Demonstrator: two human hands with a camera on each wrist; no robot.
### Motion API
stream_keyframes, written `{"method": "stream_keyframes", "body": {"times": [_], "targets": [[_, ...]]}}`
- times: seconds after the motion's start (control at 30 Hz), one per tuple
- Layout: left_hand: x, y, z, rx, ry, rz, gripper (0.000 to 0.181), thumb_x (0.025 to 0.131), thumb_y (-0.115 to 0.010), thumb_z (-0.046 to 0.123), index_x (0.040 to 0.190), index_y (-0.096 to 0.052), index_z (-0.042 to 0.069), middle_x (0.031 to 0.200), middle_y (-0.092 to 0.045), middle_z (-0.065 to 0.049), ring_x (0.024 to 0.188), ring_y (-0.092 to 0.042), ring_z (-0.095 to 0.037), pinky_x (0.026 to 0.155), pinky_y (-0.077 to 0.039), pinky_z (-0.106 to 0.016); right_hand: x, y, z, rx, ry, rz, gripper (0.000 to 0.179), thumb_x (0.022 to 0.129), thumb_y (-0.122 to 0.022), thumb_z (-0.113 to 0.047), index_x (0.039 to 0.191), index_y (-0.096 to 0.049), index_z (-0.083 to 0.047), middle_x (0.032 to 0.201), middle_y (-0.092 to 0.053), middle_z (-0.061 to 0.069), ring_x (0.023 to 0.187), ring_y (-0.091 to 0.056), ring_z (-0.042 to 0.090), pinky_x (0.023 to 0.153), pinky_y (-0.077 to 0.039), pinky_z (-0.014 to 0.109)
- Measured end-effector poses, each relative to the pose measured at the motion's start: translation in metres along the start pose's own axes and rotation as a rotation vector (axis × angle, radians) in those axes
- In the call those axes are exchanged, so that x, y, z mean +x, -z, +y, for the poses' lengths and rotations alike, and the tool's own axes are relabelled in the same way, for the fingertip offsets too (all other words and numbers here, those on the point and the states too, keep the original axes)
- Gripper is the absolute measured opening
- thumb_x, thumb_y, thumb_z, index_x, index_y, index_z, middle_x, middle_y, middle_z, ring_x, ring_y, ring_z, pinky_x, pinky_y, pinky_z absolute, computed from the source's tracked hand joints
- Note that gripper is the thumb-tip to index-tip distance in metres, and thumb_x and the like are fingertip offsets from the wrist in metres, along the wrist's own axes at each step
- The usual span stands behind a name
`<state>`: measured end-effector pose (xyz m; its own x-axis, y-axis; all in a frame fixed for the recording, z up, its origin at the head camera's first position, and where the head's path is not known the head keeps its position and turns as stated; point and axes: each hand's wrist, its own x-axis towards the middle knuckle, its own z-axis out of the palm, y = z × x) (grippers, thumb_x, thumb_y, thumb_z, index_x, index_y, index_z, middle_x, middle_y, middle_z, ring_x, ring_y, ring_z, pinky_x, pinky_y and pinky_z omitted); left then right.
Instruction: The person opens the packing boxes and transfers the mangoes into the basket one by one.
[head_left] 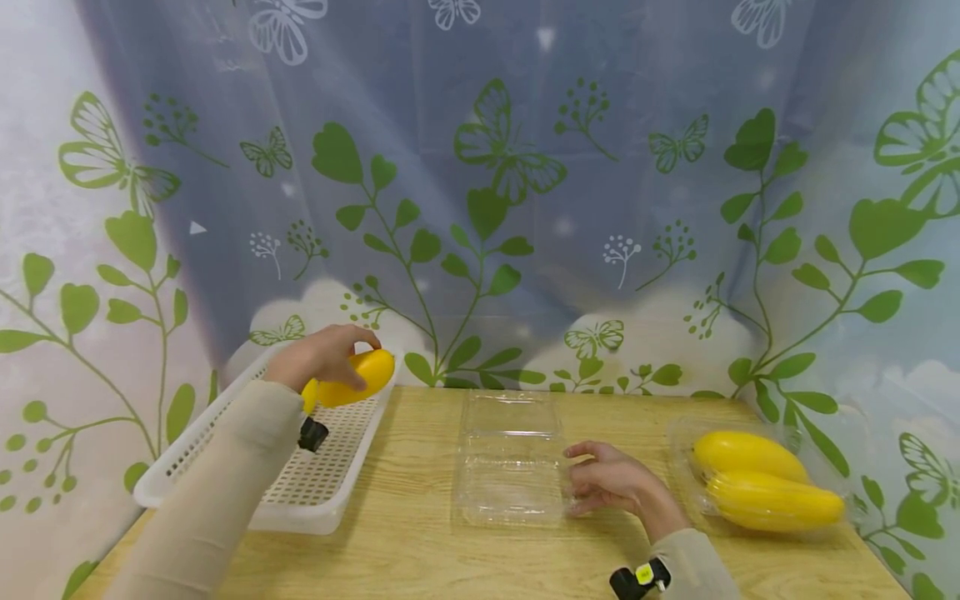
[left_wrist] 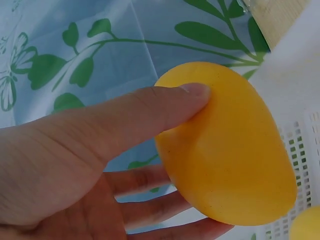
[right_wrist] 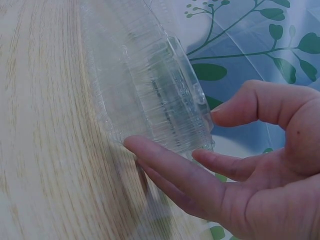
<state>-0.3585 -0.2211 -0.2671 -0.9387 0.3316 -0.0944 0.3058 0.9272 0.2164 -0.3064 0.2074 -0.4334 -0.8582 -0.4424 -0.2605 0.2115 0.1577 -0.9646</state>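
My left hand point(head_left: 318, 362) grips a smooth yellow mango point(head_left: 367, 379) above the white basket point(head_left: 345, 508). The left wrist view shows the thumb across the mango's near face and the other fingers behind it. Part of a second mango point(left_wrist: 306, 226) appears low in that view, beside the basket's mesh. A clear plastic clamshell box point(head_left: 513, 483) stands with its lid raised at the middle of the table. At its right side is my right hand point(head_left: 611, 482), fingers loosely extended, with the fingertips right at the box's edge in the right wrist view.
On the right, another clear box point(head_left: 693, 500) holds two yellow mangoes point(head_left: 772, 500). A printed curtain point(head_left: 570, 250) with green leaves and butterflies hangs behind the wooden table point(head_left: 405, 550). The white basket stands at the left, under my left forearm.
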Motion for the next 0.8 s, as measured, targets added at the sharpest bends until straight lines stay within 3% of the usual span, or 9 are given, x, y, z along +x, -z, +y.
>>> {"method": "stream_keyframes", "body": {"times": [0.33,0.6,0.8], "targets": [[0.006,-0.001,-0.013,0.014,0.038,-0.056,0.066,0.089,-0.081,0.014,0.148,-0.052,0.009,0.134,-0.058,-0.031,0.121,-0.057,-0.044,0.098,-0.053,-0.059,-0.001,-0.002,-0.001,0.004,0.004,0.002,0.065,0.096,-0.051,0.001,0.151,-0.018,0.014,0.085,-0.046,0.003,0.066,-0.046,0.008,0.087,-0.063,0.050],[0.016,-0.012,-0.027,0.004,0.062,-0.086,0.067,0.088,-0.080,0.012,0.149,-0.052,0.011,0.139,-0.055,-0.032,0.127,-0.054,-0.047,0.101,-0.052,-0.060,-0.001,-0.002,0.003,0.015,-0.002,0.024,0.065,0.094,-0.051,0.003,0.151,-0.021,0.014,0.115,-0.046,0.018,0.072,-0.050,0.011,0.086,-0.063,0.049],[0.021,-0.021,-0.038,0.010,0.051,-0.086,0.065,0.088,-0.081,0.011,0.147,-0.054,0.011,0.140,-0.055,-0.032,0.128,-0.054,-0.047,0.101,-0.051,-0.061,-0.001,-0.003,0.001,0.005,-0.003,0.028,0.066,0.094,-0.051,0.003,0.151,-0.021,0.013,0.112,-0.047,0.017,0.072,-0.051,0.011,0.084,-0.064,0.048]]}}
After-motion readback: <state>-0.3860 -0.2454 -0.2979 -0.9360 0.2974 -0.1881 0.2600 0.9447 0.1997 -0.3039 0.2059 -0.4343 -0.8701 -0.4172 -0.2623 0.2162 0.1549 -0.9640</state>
